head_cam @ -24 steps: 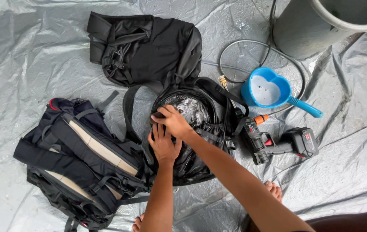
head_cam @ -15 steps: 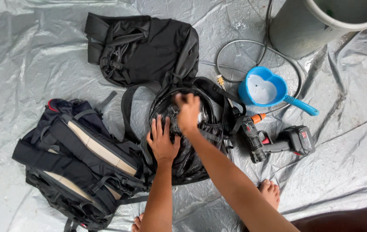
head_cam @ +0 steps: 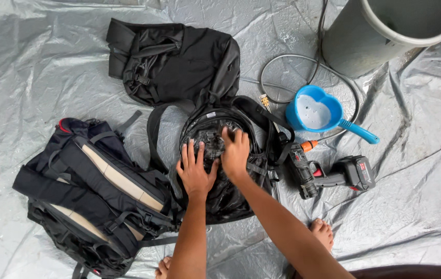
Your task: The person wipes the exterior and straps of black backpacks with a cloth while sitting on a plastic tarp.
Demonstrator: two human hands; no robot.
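Observation:
A wet black backpack [head_cam: 220, 191] lies flat on a grey plastic sheet [head_cam: 34, 77] in the middle of the view. My left hand [head_cam: 195, 169] rests palm down on its front panel with fingers spread. My right hand [head_cam: 236, 151] presses on the same panel just to the right, fingers pointing toward the top of the bag, where foam or water glistens [head_cam: 207, 137]. Both hands touch the bag and hold nothing.
A dark blue and tan backpack [head_cam: 89, 196] lies at the left, and another black backpack [head_cam: 174, 59] lies behind. A cordless spray tool [head_cam: 329, 173], a blue heart-shaped scoop [head_cam: 317, 111], a hose [head_cam: 282, 64] and a grey bucket [head_cam: 385, 36] sit at the right. My bare feet [head_cam: 322, 232] are near.
My right hand has slid up and then back across the bag's wet top, ending beside the left hand. The left hand has stayed on the panel.

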